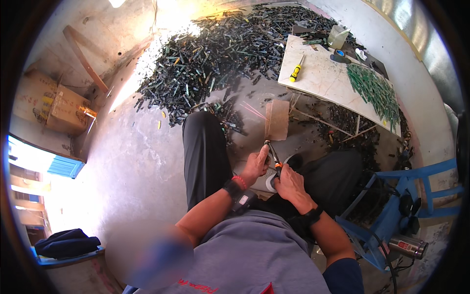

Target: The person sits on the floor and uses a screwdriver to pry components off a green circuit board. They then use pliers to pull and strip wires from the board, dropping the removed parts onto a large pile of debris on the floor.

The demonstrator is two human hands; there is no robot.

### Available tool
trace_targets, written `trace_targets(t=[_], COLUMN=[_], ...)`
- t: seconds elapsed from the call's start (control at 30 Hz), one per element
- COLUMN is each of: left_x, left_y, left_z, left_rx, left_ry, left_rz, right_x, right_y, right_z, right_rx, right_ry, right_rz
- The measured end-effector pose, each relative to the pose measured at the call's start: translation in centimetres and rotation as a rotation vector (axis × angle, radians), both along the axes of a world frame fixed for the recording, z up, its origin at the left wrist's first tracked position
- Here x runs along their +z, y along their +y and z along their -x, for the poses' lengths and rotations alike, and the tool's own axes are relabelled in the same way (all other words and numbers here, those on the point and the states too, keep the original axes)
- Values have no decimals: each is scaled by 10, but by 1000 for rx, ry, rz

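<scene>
In front of my lap, my right hand point(290, 183) is closed around a pair of pliers point(277, 162) with orange and black handles. Its tip points up and away, toward the fingertips of my left hand point(256, 164). That hand is closed in a pinch, thumb up. Whatever small piece it grips at the tool's tip is too small to name. Just beyond the fingers, a brown cardboard piece point(277, 120) stands near the floor, with thin pink wires point(253, 110) beside it.
A large heap of dark narrow strips point(235, 51) covers the far floor. On the low pale table point(313, 66) lie a yellow screwdriver point(296, 71), a pile of green strips point(374, 90) and a cup point(338, 36). A blue chair frame point(391, 215) and a metal flask point(408, 247) are at right; cardboard boxes point(66, 110) at left.
</scene>
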State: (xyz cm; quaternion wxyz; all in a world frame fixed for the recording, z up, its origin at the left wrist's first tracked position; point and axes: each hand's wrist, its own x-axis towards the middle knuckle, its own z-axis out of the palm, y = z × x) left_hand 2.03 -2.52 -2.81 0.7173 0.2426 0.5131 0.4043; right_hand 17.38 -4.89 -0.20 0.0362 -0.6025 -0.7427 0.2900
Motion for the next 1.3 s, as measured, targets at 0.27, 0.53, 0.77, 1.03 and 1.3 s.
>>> trace_targets(t=[0.27,0.53,0.77,1.03,1.3], left_x=[3,-8,11,14,12], left_y=[0,-2,-5,-2,4], left_z=[0,9,12,18,24], left_rx=[-1,1,3,-100,-119], left_ry=[-43,-148,-252,-553,-732], left_rz=[18,63,110,112,206], right_x=[-13,-7,-4,9,28], right_y=[-1,5,21,6,10], right_z=[-1,1,-10,-10,-24], right_rx=[-7,-14,113,-70,-146], right_ry=[271,139,-108,903,1139], right_rz=[-2,-64,-397,478,871])
